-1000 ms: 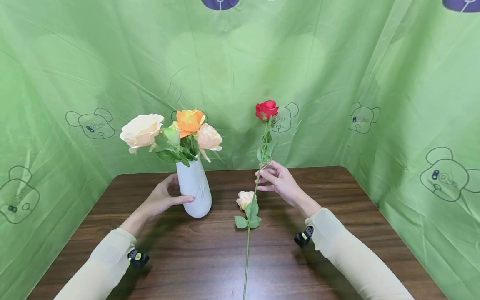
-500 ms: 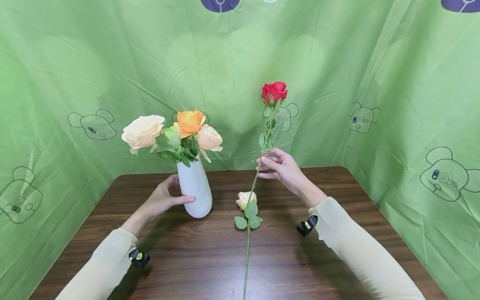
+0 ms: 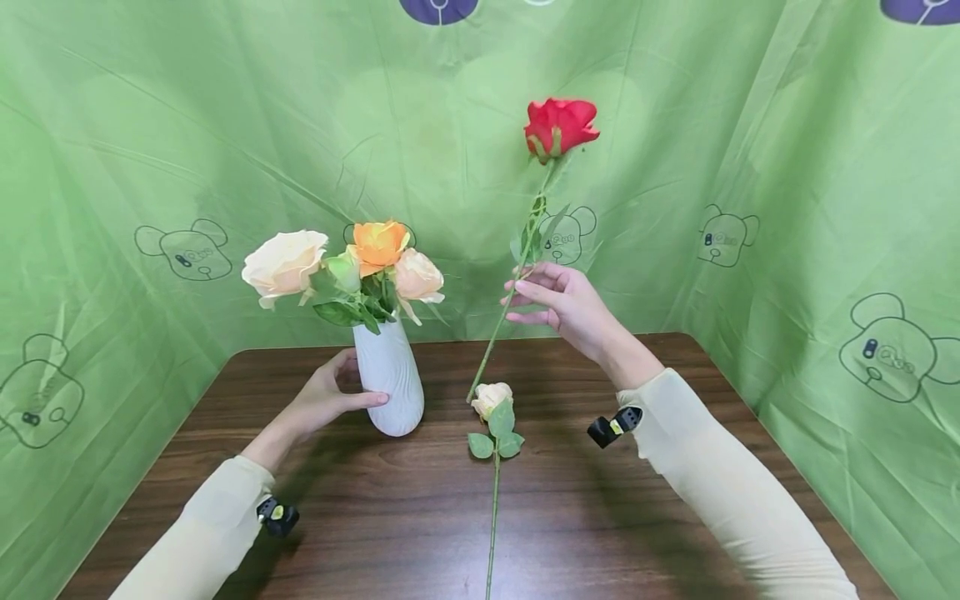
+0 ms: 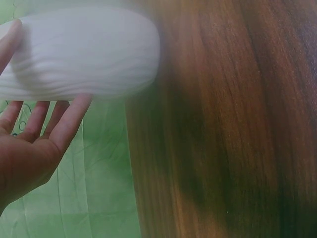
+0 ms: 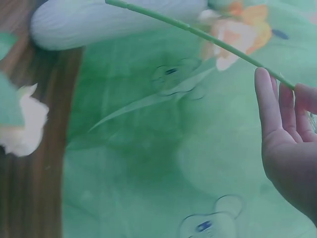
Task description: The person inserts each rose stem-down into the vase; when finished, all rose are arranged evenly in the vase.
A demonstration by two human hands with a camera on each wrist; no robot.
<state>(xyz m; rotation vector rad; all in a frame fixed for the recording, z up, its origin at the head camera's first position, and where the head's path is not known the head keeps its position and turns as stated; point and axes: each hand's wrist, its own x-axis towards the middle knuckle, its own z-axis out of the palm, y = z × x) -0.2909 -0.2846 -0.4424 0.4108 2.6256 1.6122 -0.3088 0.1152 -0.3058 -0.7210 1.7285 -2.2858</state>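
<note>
In the head view my left hand [image 3: 327, 396] grips a white rippled vase [image 3: 392, 379] on the table, thumb across its front and fingers behind. The vase bears a large cream rose [image 3: 285, 265], an orange rose [image 3: 380, 245], a pale peach rose [image 3: 418, 276] and a green bud [image 3: 344, 271]. To the right, my right hand [image 3: 566, 304] pinches the stem of a red rose [image 3: 560, 127] between thumb and fingertips. The bloom points up, and the green stem [image 5: 190, 29] slants down left, its lower end toward the vase in the right wrist view.
A cream rose [image 3: 492, 401] with green leaves lies on the brown wooden table [image 3: 420, 517], its stem running toward the front edge. Behind and at both sides hangs a green curtain [image 3: 465, 183] printed with bear faces.
My right hand has lifted the red rose upward, and its lower stem end has come up to beside the lying cream rose's bloom. The left hand and vase stay in place.
</note>
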